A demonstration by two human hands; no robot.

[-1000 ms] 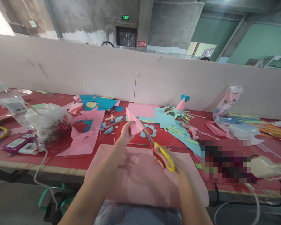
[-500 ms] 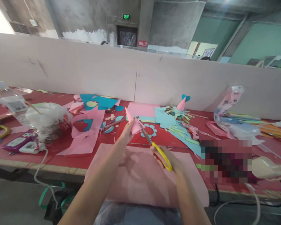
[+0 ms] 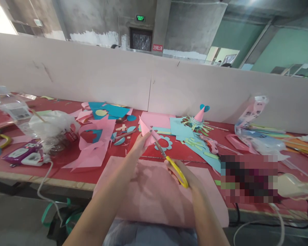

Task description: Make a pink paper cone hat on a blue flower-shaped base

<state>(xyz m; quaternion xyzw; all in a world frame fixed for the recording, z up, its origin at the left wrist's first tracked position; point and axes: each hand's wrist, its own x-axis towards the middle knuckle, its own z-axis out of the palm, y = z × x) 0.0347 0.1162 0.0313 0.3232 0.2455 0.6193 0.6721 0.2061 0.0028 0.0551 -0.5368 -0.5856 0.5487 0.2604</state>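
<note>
My left hand [image 3: 141, 143] is closed on a pink paper cone [image 3: 145, 129], its tip pointing up and slightly left. My right hand [image 3: 178, 171] grips a pair of yellow-handled scissors [image 3: 176, 167]. Their blades reach up to the lower right edge of the cone and touch or overlap it. Behind the blades a light blue paper flower ring [image 3: 166, 145] lies on a red sheet [image 3: 179, 154]. Below both hands a large pink sheet [image 3: 154, 191] spans the table's front edge.
A finished-looking pink cone [image 3: 199, 114] with green paper fringe stands at the back. Left are cut pink paper [image 3: 100, 155], a plastic bag [image 3: 48, 128], a bottle [image 3: 12, 106] and a purple power strip [image 3: 24, 153]. A pink glue gun [image 3: 212, 145] lies right; a white partition [image 3: 105, 75] rises behind.
The pink cone has turned a little more upright in my left hand. The scissors' blades look closer together at its edge. The camera view has shifted slightly.
</note>
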